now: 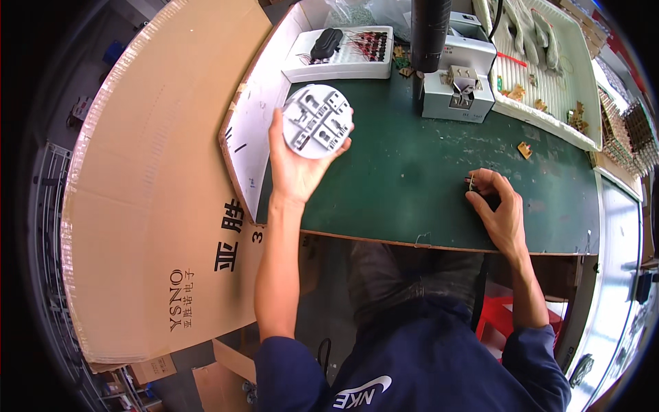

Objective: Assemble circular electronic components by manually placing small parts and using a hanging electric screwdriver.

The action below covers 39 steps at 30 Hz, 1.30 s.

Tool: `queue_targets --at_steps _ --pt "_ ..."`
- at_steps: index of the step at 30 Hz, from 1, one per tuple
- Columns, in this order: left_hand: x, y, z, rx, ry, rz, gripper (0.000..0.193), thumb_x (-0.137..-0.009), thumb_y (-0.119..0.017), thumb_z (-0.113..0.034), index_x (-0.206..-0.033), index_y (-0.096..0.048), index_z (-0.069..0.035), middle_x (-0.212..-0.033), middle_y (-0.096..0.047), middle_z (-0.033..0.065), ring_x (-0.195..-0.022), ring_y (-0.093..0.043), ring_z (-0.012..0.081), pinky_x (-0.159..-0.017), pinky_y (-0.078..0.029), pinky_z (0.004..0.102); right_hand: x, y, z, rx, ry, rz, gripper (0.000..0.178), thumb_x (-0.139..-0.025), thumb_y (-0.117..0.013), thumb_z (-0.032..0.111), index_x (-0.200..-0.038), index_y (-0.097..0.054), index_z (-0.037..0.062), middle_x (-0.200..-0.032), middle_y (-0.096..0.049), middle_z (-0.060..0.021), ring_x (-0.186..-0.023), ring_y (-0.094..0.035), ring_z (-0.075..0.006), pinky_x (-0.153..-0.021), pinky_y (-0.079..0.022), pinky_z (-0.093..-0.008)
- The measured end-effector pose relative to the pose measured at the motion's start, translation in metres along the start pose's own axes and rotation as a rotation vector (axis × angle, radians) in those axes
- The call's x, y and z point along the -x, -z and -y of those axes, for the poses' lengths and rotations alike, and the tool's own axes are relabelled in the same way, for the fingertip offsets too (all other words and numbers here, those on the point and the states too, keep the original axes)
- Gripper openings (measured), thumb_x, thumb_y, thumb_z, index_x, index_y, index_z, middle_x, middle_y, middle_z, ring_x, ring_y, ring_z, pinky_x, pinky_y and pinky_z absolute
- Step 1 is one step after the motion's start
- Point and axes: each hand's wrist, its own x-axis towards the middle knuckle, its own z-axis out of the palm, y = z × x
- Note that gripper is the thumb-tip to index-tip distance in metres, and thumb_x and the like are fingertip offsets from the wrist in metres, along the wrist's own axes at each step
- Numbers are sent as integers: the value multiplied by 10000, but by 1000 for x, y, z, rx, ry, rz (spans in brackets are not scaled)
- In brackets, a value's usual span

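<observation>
**Green mat, a small part pinched, a disc held aloft**

Green rubber-like mat [412, 185] covering the workbench serves as the landmark. At its near edge, toward the right, the right hand [498, 209] rests on the surface with thumb and forefinger [478, 180] closed together on a tiny brass-coloured metal clip [471, 182]; the other fingers curl loosely beside it. The piece is so small that a slight loosening of the pinch could, in my judgement, let it drop onto the mat or roll off the near edge toward the lap below.

Over the mat's left side, the left hand [295, 168] is raised, palm up, its fingers spread and bent around the rim of a round grey plastic disc with moulded rectangular slots [317, 121]. The disc leans on the fingertips rather than being clamped, so it seems liable to slip or tilt if the wrist turns, and it hangs partly beyond the mat's left border, above the large brown cardboard sheet [158, 178].

Beyond the disc, at the mat's far left corner, lies a white plastic tray with red and dark wired parts [340, 58]. At the far middle stands a grey metal bench press with a black cylinder [453, 75]. A few loose brass-coloured clips [525, 150] lie on the mat's far right, easily swept off by a sleeve.
</observation>
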Motion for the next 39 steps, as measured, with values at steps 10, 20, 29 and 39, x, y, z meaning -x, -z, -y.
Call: queue_targets --at_steps 10,20,29,39 --pt "25 -27 35 208 122 126 874 -984 -443 -720 -1522 -422 -32 -1479 -446 384 -1236 -603 471 -944 -570 523 5 -3 -8 -76 -41 -33 361 -885 -732 3 -1238 -665 27 -1035 -699 -68 -904 -656 -134 -873 -526 -279" --pt "30 -35 39 -64 61 56 791 -1017 -445 -656 -1469 -482 -8 -1392 -593 248 -1226 -634 385 -931 -568 508 6 1 -9 -30 -2 -37 363 -896 -728 2 -1253 -668 31 -1052 -687 -67 -919 -641 -129 -885 -523 -268" --pt "28 -37 48 -83 60 57 687 -1030 -501 -586 -1418 -527 -19 -1326 -639 163 -1202 -637 308 -946 -538 506 4 -2 -14 -196 -73 -20 341 -930 -714 3 -1267 -669 33 -1041 -657 -10 -916 -615 -77 -891 -505 -237" --pt "28 -44 53 -181 55 57 645 -1026 -545 -547 -1400 -548 -22 -1323 -640 128 -1190 -617 224 -974 -511 446 4 4 -1 -370 -164 87 339 -992 -687 78 -1326 -641 48 -857 -678 15 -849 -579 -29 -825 -466 -203"
